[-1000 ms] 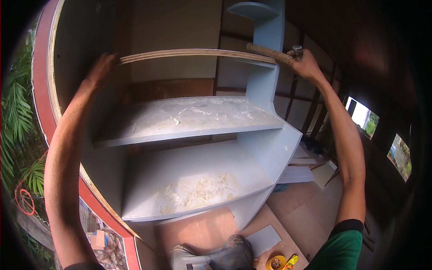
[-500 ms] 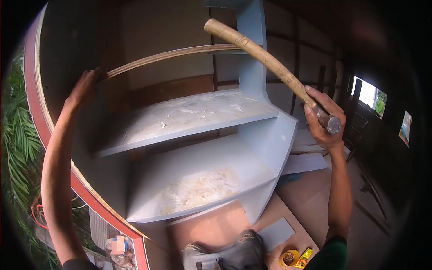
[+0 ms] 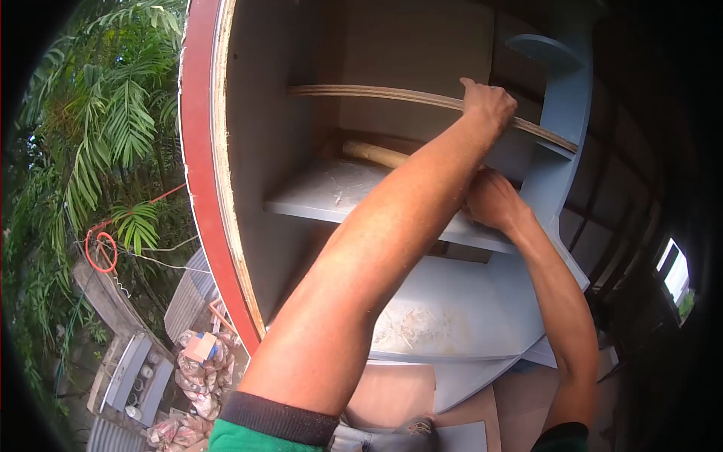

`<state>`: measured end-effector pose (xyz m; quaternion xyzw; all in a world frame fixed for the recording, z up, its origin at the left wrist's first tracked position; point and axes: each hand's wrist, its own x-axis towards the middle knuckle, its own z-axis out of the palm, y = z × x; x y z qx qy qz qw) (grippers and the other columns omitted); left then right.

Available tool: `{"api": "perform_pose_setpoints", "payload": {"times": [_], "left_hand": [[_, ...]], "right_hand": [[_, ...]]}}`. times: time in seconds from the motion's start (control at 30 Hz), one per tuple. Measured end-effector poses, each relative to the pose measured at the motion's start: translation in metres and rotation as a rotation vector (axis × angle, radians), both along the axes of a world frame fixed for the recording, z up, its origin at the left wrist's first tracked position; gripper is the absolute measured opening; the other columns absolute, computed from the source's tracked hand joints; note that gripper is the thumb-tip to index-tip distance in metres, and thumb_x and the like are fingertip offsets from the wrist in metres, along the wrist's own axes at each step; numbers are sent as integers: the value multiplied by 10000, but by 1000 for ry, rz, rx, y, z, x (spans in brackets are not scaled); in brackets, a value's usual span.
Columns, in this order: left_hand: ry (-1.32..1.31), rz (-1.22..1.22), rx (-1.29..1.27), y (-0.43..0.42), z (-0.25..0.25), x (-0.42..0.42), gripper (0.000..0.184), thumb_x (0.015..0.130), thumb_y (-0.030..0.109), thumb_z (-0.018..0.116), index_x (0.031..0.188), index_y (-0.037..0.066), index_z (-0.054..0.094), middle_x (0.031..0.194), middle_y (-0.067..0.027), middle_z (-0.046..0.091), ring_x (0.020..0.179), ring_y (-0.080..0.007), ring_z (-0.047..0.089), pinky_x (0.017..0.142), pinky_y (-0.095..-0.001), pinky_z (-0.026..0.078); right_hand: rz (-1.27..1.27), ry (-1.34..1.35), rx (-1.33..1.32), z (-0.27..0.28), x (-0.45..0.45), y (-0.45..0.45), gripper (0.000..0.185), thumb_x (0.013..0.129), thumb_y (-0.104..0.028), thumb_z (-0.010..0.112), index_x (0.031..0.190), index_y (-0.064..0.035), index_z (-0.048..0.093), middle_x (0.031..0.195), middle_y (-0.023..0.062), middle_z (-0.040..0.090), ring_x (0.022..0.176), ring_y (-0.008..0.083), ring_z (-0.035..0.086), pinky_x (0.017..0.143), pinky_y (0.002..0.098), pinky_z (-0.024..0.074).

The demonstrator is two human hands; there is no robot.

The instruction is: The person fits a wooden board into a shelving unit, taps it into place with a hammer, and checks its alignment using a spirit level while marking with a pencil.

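Observation:
My left hand (image 3: 489, 105) rests over the front edge of an upper plywood shelf board (image 3: 361, 91), toward its right part, its fingers curled onto the board. Below it, inside the cabinet, my right hand (image 3: 493, 200) is closed around a hammer (image 3: 376, 154). The wooden handle points left above the grey middle shelf (image 3: 301, 197). My left forearm hides part of the handle, and the hammer head cannot be seen. Debris lies on the middle shelf and on the lower shelf (image 3: 482, 294).
A red-edged panel (image 3: 202, 135) bounds the cabinet at left, with green plants (image 3: 113, 113) outside. Below them lie filled plastic bags (image 3: 199, 377). A blue-grey upright (image 3: 568, 113) with a small rounded shelf (image 3: 546, 50) stands at right.
My left hand has moved from the board's left end to its right part. My right hand has lowered the hammer from in front of the cabinet to beneath the board. The view has turned left.

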<state>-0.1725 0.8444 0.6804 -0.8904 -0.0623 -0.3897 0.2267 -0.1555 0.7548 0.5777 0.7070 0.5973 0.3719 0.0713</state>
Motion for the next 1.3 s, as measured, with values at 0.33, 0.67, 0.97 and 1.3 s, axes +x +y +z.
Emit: {"api": "perform_pose_setpoints", "payload": {"times": [0.33, 0.67, 0.97, 1.3], "left_hand": [[26, 145, 15, 4, 0, 30, 313, 934, 208, 566, 1236, 249, 639, 1186, -17, 656, 1126, -269, 627, 852, -554, 560], [14, 169, -4, 5, 1, 52, 303, 933, 224, 563, 1222, 236, 653, 1158, -27, 667, 1111, -277, 630, 843, -638, 526], [82, 212, -69, 4, 6, 51, 377, 837, 74, 667, 1208, 134, 656, 1100, -79, 690, 1078, -321, 645, 893, -597, 528], [57, 218, -35, 5, 6, 54, 414, 812, 8, 666, 1207, 131, 659, 1156, -108, 673, 1097, -348, 633, 879, -577, 543]], "right_hand": [[301, 231, 14, 1, 36, 63, 328, 915, -189, 579, 1204, -34, 577, 1029, 90, 591, 927, 235, 555, 843, 344, 465], [305, -145, 218, -5, 3, 69, 410, 837, -227, 621, 1191, -35, 544, 967, 103, 569, 857, 261, 555, 794, 374, 454], [367, -5, 370, -14, -7, 72, 360, 869, -207, 618, 1191, -51, 575, 966, 91, 588, 902, 245, 563, 819, 370, 460], [385, 75, 477, -12, -17, 73, 326, 877, -172, 648, 1170, -40, 593, 1098, 115, 611, 1017, 263, 571, 901, 403, 460]]}}
